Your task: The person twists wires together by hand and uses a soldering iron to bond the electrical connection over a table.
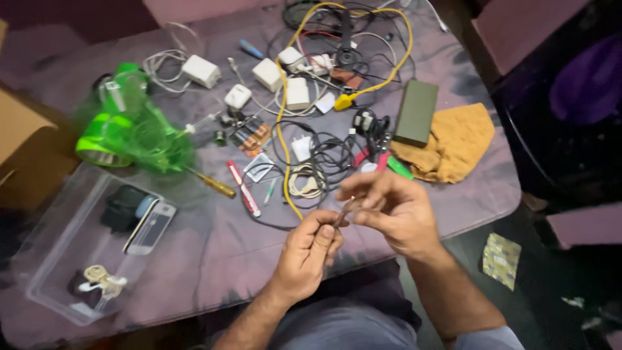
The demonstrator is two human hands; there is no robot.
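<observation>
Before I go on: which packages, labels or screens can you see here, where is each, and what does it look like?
Phone: in the clear tray at left, face up, slim rectangle, pale screen, light rim.
Battery pack: table centre, small card with dark cells.
Blister strip: floor at right, yellowish foil rectangle.
Dark box: upper right, on the mustard cloth, flat, unmarked.

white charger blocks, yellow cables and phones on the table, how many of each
white charger blocks: 6
yellow cables: 1
phones: 1, in the clear tray
total: 8
</observation>
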